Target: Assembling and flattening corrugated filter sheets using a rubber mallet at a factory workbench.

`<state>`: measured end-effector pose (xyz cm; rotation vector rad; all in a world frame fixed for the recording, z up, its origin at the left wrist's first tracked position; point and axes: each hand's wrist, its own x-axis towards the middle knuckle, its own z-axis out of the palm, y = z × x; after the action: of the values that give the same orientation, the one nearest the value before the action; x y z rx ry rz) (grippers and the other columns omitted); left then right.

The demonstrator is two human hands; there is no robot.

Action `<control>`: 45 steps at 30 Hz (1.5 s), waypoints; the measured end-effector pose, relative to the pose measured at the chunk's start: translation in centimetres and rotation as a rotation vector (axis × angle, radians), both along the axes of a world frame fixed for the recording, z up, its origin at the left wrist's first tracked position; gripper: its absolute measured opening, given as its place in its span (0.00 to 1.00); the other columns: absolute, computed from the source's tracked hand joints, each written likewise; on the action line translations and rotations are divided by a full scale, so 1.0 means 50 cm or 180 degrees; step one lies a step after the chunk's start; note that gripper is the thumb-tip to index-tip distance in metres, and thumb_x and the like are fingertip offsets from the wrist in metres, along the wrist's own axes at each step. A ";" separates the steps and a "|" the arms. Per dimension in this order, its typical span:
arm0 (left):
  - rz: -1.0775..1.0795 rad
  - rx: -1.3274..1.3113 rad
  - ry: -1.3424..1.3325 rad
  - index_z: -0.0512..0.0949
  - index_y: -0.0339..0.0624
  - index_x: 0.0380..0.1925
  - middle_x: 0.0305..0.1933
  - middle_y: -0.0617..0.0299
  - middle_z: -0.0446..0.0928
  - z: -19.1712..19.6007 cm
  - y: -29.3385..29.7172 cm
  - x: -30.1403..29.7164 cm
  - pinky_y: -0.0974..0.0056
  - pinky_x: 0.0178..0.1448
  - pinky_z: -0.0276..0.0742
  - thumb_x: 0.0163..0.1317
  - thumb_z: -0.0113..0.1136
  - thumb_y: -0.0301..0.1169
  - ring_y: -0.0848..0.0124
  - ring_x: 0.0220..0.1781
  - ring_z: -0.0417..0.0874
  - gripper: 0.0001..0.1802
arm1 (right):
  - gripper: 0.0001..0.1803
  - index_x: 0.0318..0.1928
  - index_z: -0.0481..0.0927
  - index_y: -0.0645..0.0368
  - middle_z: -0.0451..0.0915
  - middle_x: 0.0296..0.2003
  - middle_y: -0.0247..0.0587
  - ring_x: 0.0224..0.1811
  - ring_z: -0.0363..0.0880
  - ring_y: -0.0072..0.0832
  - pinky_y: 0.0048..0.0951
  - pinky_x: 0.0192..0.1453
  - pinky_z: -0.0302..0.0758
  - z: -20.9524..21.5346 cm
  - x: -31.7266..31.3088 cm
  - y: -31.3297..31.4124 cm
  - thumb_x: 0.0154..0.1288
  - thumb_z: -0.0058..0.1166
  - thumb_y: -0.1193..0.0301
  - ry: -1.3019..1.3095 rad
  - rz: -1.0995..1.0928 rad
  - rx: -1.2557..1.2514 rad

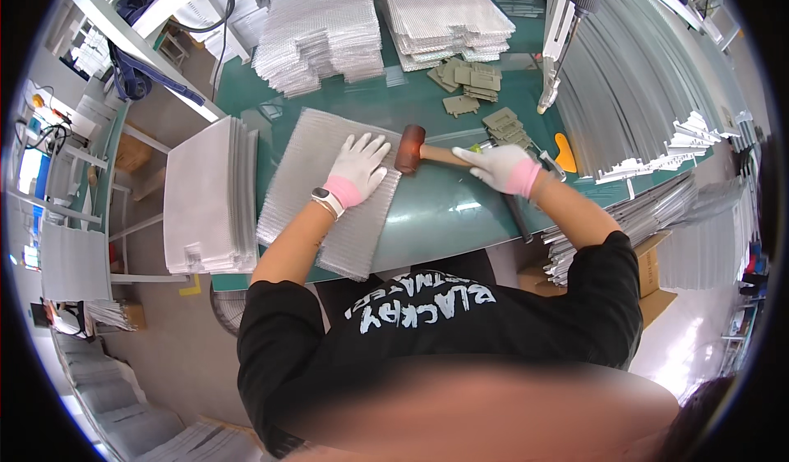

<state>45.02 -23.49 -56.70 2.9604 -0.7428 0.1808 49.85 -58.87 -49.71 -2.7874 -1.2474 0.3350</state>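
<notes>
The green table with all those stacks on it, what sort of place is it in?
Probably a workshop or small factory: stacks of look-alike grey sheets sit on the green table, and the gloved right hand grips a mallet.

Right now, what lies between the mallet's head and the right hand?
In the head view, the wooden handle runs from the mallet's head into the right hand.

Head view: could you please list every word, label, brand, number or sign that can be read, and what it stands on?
Black shirt: large white lettering, not copied out here.
Cardboard box: small marks, too blurred to read.
Mallet, smartwatch: no text I can make out.
</notes>
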 end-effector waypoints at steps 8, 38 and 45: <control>-0.0029 0.0021 -0.0104 0.69 0.40 0.66 0.74 0.50 0.64 -0.004 0.001 -0.003 0.41 0.79 0.50 0.68 0.51 0.41 0.49 0.76 0.61 0.29 | 0.32 0.74 0.63 0.41 0.82 0.37 0.49 0.39 0.82 0.49 0.44 0.46 0.78 -0.012 -0.002 -0.007 0.72 0.52 0.65 -0.0116 0.0127 0.1248; -0.0060 -0.0281 0.0135 0.72 0.39 0.62 0.67 0.50 0.71 0.029 0.022 -0.132 0.47 0.78 0.55 0.65 0.55 0.37 0.52 0.73 0.66 0.26 | 0.31 0.69 0.69 0.61 0.82 0.40 0.53 0.38 0.84 0.46 0.39 0.43 0.80 0.031 -0.243 0.031 0.64 0.56 0.75 -0.0112 -0.0215 0.2367; -0.0019 -0.0159 0.0005 0.67 0.39 0.67 0.73 0.51 0.65 0.002 0.029 -0.148 0.46 0.81 0.51 0.69 0.51 0.37 0.53 0.77 0.61 0.28 | 0.30 0.70 0.68 0.48 0.80 0.34 0.49 0.33 0.82 0.49 0.46 0.37 0.78 -0.041 -0.304 0.044 0.69 0.55 0.66 0.0341 0.0109 0.0409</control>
<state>37.64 -22.04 -56.58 2.9104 -0.7359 0.1939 34.64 -56.69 -51.74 -2.6073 -1.2470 0.3863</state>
